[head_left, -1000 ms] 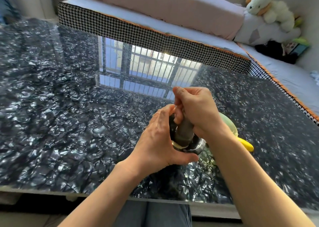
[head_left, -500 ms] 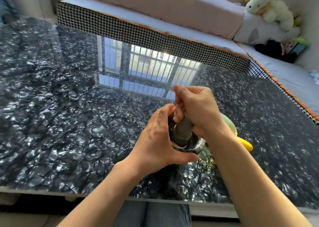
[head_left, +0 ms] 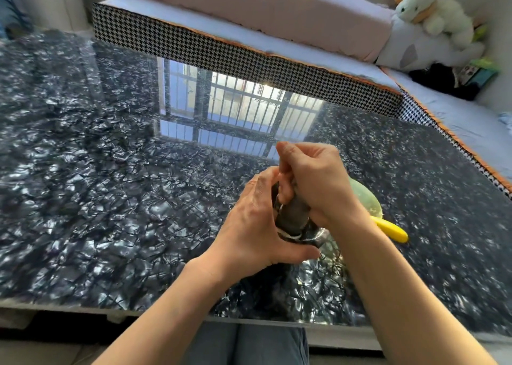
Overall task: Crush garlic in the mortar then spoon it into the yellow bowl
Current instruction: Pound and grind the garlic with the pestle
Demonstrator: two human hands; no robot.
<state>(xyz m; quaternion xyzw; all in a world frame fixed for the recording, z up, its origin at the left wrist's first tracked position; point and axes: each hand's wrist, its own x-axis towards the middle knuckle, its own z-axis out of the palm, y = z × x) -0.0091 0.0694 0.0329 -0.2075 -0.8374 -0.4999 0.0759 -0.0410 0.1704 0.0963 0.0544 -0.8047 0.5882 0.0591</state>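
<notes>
A small shiny metal mortar stands on the dark glossy table. My left hand wraps around its left side and holds it. My right hand is closed around the top of a dark pestle, whose lower end sits inside the mortar. The garlic is hidden inside the mortar. Just behind my right wrist a pale yellow-green bowl shows part of its rim. A yellow spoon handle sticks out to the right of my right forearm.
A bench with a houndstooth edge runs along the table's far and right sides. A white plush toy sits on cushions at the back right. My knees in jeans lie below the table's near edge.
My right hand and the pestle shifted slightly within the mortar. My left hand kept its hold, and the view moved a little.
</notes>
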